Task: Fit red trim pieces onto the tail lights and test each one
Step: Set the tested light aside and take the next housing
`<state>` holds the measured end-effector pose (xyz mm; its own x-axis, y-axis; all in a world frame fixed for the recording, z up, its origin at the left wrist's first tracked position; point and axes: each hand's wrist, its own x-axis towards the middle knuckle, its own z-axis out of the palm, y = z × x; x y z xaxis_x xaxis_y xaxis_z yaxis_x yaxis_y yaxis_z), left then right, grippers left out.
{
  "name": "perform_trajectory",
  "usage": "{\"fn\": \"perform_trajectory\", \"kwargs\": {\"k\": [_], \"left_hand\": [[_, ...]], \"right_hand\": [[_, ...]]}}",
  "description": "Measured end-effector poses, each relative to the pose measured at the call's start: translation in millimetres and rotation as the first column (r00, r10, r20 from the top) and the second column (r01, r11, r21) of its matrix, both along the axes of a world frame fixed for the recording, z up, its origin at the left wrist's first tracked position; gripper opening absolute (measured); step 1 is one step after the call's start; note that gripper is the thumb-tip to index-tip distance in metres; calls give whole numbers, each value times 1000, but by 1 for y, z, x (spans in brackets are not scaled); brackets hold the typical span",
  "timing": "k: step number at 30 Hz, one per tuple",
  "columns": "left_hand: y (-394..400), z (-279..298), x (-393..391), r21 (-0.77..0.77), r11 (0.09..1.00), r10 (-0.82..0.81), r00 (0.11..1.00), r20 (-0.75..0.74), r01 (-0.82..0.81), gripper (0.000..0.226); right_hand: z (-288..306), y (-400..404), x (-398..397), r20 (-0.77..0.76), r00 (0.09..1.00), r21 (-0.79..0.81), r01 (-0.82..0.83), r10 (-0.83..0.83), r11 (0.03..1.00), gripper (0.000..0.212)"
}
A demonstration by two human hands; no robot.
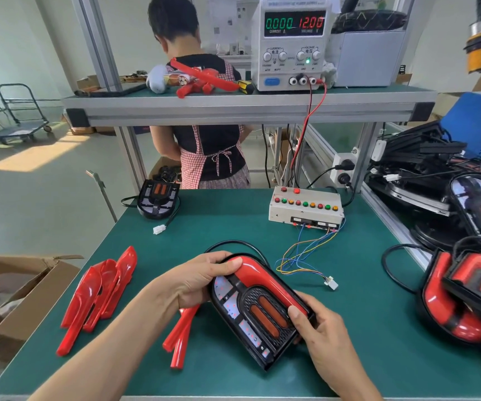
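Tail light (258,319) gripped above worktop (349,328) by left hand (201,280) and right hand (319,325); red trim piece (265,277) partly seated along upper edge.

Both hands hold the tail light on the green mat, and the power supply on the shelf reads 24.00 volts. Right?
Not quite. The head view shows the power supply reading 12.00 volts, not 24.00. The rest holds: left hand and right hand both hold the tail light on the green mat.
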<state>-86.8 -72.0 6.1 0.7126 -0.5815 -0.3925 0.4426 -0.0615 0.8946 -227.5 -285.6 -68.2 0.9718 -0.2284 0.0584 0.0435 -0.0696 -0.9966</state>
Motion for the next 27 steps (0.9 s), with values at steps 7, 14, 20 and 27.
{"fn": "perform_trajectory", "kwargs": {"k": [7, 14, 20, 27], "left_hand": [[2, 4, -3, -26, 1000, -9, 1000, 0, 9, 52], [-7, 13, -12, -36, 999, -35, 986, 161, 41, 52], [-15, 21, -22, 74, 996, -71, 911, 407, 44, 30], [-20, 29, -30, 137, 990, -101, 872, 478, 39, 31]], "right_hand": [[6, 3, -2, -5, 999, -90, 33, -33, 995, 22], [62, 14, 24, 71, 984, -530, 176, -163, 829, 58], [103, 22, 62, -220, 972, -305, -150, 84, 940, 26], [107, 19, 58, -344, 909, 194, -175, 234, 965, 15]]}}
